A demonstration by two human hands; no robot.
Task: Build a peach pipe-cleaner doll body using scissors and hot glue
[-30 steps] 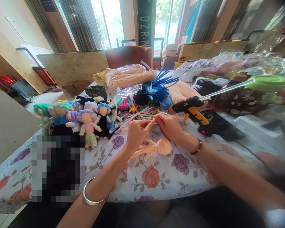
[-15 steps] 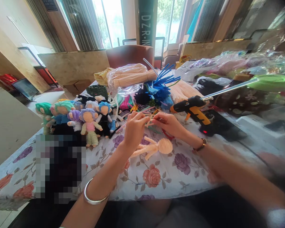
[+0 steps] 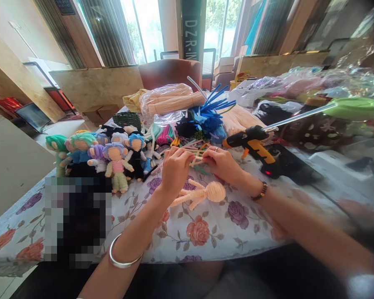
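My left hand has its fingers pinched on a thin, pale pipe cleaner. From the other side, my right hand grips the same pipe cleaner, so a short stretch of it spans the gap between my fingertips. Just below my hands, a bare peach doll body wound from pipe cleaners lies on the cloth, round head to the right. My left wrist partly covers its legs. Something red, mostly hidden, shows beneath my right hand.
Finished dolls with coloured hair stand in a group at left. A glue gun with a long clear stick rests on its black base at right. Behind lie blue pipe cleaners and a wrapped peach bundle. The tablecloth is floral.
My right hand has moved slightly right and turned, with its fingers drawn a little farther from my left hand. The doll body and glue gun stay in place.
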